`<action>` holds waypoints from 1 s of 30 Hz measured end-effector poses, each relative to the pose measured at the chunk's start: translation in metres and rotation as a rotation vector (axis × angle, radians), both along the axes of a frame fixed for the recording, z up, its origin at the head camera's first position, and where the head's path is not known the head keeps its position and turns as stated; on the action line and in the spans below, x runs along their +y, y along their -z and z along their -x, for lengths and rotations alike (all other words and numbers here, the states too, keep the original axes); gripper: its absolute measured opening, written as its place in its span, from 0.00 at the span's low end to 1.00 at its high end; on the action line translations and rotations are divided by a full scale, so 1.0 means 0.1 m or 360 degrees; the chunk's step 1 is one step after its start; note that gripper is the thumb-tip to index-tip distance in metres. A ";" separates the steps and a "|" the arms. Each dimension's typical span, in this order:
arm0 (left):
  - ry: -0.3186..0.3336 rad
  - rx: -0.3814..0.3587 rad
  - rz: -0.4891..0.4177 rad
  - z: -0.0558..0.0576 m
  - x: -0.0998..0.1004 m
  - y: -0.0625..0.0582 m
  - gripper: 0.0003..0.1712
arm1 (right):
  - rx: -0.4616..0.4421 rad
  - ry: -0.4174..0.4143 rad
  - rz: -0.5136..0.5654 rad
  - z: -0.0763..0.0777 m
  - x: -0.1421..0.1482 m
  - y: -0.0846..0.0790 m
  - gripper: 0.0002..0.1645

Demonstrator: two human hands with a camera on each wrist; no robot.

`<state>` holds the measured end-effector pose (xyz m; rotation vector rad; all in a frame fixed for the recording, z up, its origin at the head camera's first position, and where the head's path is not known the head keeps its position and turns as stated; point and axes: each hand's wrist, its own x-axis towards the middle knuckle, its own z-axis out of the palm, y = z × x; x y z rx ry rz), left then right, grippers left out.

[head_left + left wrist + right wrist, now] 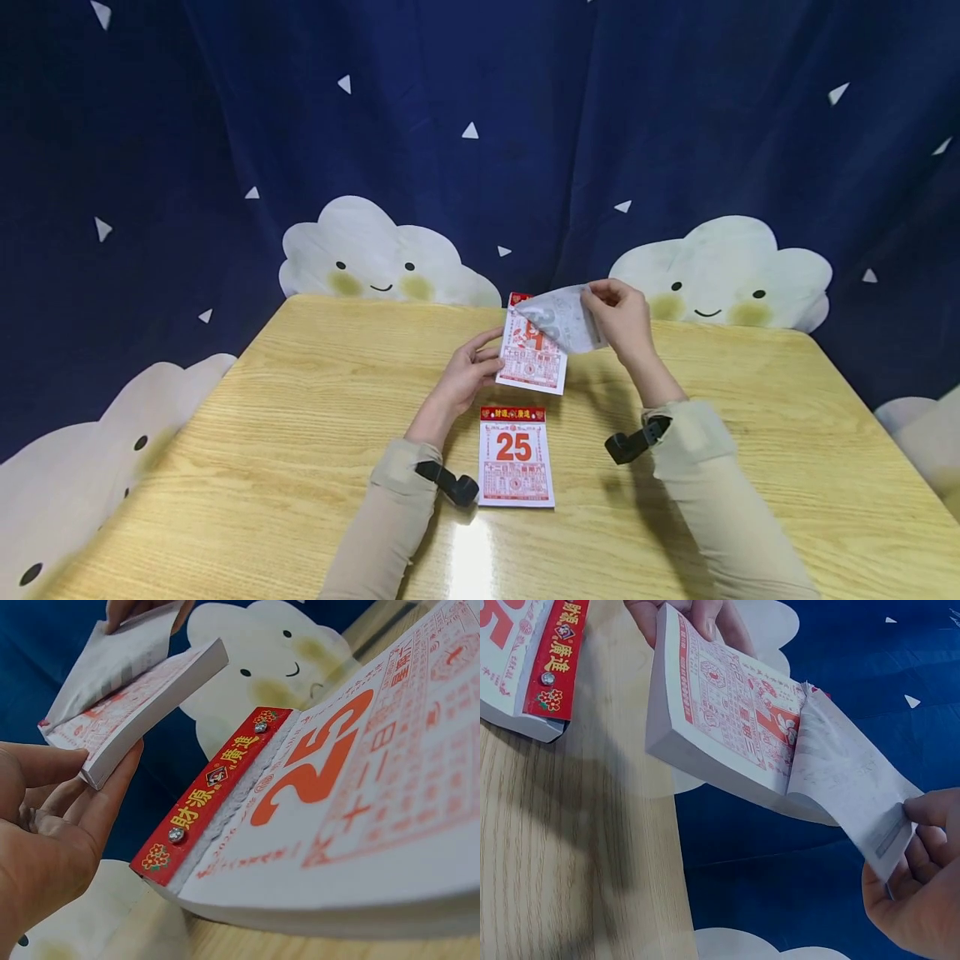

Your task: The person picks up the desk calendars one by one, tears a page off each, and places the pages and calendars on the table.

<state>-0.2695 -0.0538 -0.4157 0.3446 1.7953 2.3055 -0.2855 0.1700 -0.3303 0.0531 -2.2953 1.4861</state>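
Observation:
In the head view, my left hand (465,373) grips a thick tear-off calendar (528,372) by its left edge, tilted above the table. The left wrist view shows the thumb on its front and fingers beneath. My right hand (624,318) pinches the lower edge of its top sheet (566,321). That thin sheet is folded up and over to the right, its pale back showing, and meets the pad near the red header. Red print on the page beneath is partly covered. Nearer me, a second tear-off calendar (514,475) lies flat, with a red header and a large 25.
A light wooden table (300,467) spreads under both arms. Behind it hangs a dark blue curtain (420,125) with white triangles and smiling clouds. Black wrist cameras (459,487) stick out from both sleeves, the left one close beside the flat calendar.

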 end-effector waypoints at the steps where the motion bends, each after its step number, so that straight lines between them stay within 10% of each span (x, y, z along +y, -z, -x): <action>1: 0.0003 0.0001 -0.0004 0.00 0.00 0.00 0.31 | -0.0001 0.0002 -0.0005 0.00 0.00 0.00 0.13; 11: -0.0039 -0.0060 -0.0151 0.02 0.03 0.00 0.32 | -0.0039 0.0023 -0.0022 0.00 0.03 0.00 0.11; 21: -0.0115 -0.0163 -0.0426 0.06 -0.13 0.03 0.33 | -0.0050 0.0095 0.0318 0.02 0.15 -0.01 0.09; 30: -0.0081 -0.0142 -0.0388 0.05 -0.14 0.03 0.35 | -0.0011 0.0109 0.0363 0.03 0.19 0.02 0.09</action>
